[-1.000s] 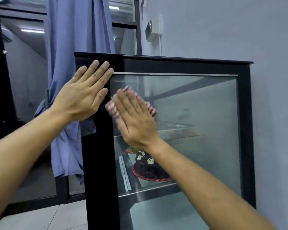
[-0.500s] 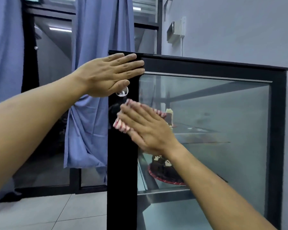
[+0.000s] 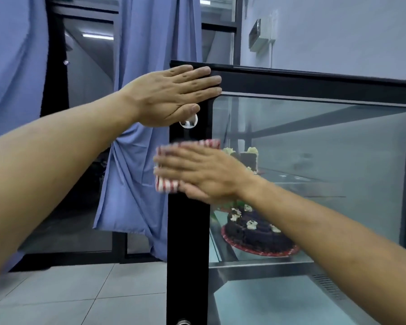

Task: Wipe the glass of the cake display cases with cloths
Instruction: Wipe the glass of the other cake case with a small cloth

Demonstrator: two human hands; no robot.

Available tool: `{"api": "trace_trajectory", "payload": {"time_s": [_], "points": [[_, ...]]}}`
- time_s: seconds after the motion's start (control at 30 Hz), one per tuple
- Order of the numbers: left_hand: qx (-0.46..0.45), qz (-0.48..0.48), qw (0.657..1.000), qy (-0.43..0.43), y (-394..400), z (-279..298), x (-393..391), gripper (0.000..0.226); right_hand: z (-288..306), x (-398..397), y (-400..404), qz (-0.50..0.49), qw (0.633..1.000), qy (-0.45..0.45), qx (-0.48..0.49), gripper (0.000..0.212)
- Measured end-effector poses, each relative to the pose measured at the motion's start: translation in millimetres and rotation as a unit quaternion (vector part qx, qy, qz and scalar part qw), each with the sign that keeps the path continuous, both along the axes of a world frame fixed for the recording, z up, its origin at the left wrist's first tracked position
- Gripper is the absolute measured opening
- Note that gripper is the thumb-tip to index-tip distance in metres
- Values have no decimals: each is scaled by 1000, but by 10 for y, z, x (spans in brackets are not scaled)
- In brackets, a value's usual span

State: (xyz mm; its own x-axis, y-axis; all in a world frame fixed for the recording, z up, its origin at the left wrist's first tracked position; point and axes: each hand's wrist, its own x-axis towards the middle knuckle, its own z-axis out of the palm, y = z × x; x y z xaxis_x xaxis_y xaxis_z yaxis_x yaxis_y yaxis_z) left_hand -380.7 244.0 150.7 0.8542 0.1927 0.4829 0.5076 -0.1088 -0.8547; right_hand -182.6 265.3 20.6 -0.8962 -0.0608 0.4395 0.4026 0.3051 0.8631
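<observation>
A black-framed cake display case fills the right of the view, its glass pane facing me. My left hand lies flat with straight fingers against the case's top left corner. My right hand presses a red-and-white striped cloth flat against the black left post, at the edge of the glass. Most of the cloth is hidden under the palm. Inside, a dark chocolate cake sits on a red plate.
Blue curtains hang to the left of the case, in front of dark glass doors. A round metal lock sits on the post below my left hand. Grey tiled floor lies at lower left. A grey wall stands behind the case.
My right hand has slid the cloth left and down, from the glass onto the black post. My left hand has turned more sideways at the top corner. The view has shifted left.
</observation>
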Motion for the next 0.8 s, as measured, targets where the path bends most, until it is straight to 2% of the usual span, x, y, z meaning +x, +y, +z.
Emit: {"api": "trace_trajectory", "payload": {"time_s": [0.07,0.1,0.13,0.2,0.23,0.27,0.3,0.33,0.37,0.4,0.43,0.47,0.5,0.53,0.57,0.6,0.63,0.67,0.7,0.73,0.8], "points": [[2,-6,1000,1,-2,9,2,60,61,17,-7,10,993,121,-5,54],[3,-8,1000,-3,-3,6,-1,60,-10,-9,-26,7,990,143,-10,55],[4,-8,1000,-7,-9,2,-4,60,-148,-48,-38,7,995,102,-14,56],[1,-11,1000,-17,-19,-22,1,61,-349,11,-72,-15,998,-53,-33,56],[-1,-14,1000,-26,-16,-49,10,60,-270,139,-78,-16,996,-82,-36,56],[-3,-20,999,-39,-14,-80,29,60,-107,281,-72,-12,999,-46,-25,56],[-8,-28,998,-58,-14,-119,49,59,76,435,-20,-13,998,50,-22,57],[-16,-38,996,-80,-17,-167,75,59,267,618,21,-15,983,183,-17,57],[-25,-49,993,-108,-19,-221,114,58,430,813,11,-22,945,326,-16,57],[-36,-62,988,-139,-21,-282,168,58,496,950,-11,-26,892,450,-22,58],[-48,-75,981,-174,-25,-352,239,58,458,985,-17,-26,852,523,-30,59],[-60,-89,971,-212,-31,-420,324,58,346,919,-14,-21,845,533,-29,60],[-70,-102,960,-250,-37,-482,409,58,153,796,-19,-23,874,484,-29,61],[-75,-111,950,-282,-37,-535,486,58,-115,655,-23,-28,927,372,-42,64],[-78,-113,942,-305,-26,-585,546,59,-419,521,-47,-34,973,220,-63,65],[-76,-111,937,-321,-8,-620,594,60,-668,434,-92,-39,993,84,-79,64],[-69,-107,934,-334,21,-642,628,60,-782,440,-95,-35,997,-16,-73,61],[-65,-104,932,-342,53,-658,650,59,-763,492,-66,-20,996,-60,-62,58],[-59,-105,928,-352,89,-675,671,59,-632,588,-39,-10,998,-46,-52,56],[-52,-107,923,-366,125,-692,687,59,-417,732,3,-9,999,14,-38,56],[-38,-113,908,-401,172,-736,728,60,37,1139,61,-19,975,220,-6,56]]}}
